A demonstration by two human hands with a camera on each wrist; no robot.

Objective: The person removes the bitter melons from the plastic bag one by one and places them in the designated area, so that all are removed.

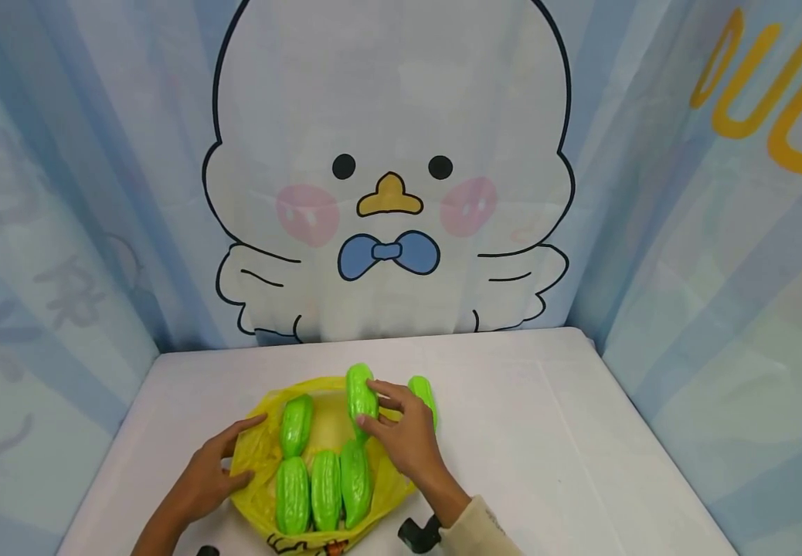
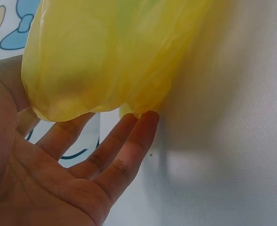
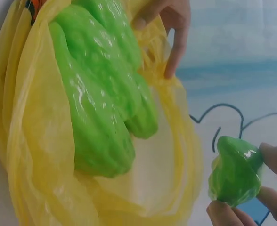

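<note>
Nearest edge: three green gourds (image 1: 322,488) lay side by side, touching, on the near part of the yellow bag (image 1: 256,452).
Left hand: the left hand (image 1: 209,479) lay with fingers straight and spread on the bag's left rim, holding the film down; the left wrist view showed the open palm (image 2: 49,183) against the thin plastic.
Fourth gourd: a further gourd (image 1: 297,425) lay tilted on the bag, just beyond the row of three.
Right hand: the right hand (image 1: 404,436) pinched the held gourd (image 1: 361,401) between thumb and fingertips (image 3: 275,157) at its lower half, upright above the bag's far side.
Outside the bag: one gourd (image 1: 423,398) lay on the white table (image 1: 582,463) just behind the right hand, touching or nearly touching the bag's edge; I could not tell which.
Handling, judged: the gourds looked like glossy, ribbed moulded plastic, so probably light, stiff and a little slippery; a grip across the thick middle, fingers in the ridges, seemed safest.
Bag, judged: flimsy, soft film, likely to slide or collapse unless held at its rim.
Beyond: a cartoon duck curtain (image 1: 387,193) hung behind the table.
</note>
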